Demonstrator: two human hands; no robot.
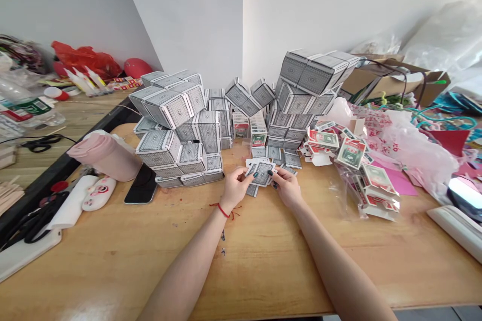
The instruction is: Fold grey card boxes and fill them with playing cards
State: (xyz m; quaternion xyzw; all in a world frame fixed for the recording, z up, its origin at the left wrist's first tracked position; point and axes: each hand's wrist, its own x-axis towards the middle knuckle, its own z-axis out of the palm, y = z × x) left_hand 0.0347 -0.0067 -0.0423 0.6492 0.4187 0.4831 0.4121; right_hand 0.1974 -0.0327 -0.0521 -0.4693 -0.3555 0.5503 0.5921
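Note:
Low over the middle of the table, my left hand and my right hand pinch a few grey-backed playing cards between them, backs facing up. A red string bracelet circles my left wrist. More playing cards lie loose on the wood just beyond my fingers. To the left rises a stack of boxes folded from cards; a taller stack of card boxes stands to the right. Between them, a V-shaped pair of card boxes sits above upright packs of cards.
Emptied card packets are heaped at the right beside a crumpled plastic bag. On the left are a black phone, a pink cup and a white mouse-like object. A white wall stands close behind the stacks.

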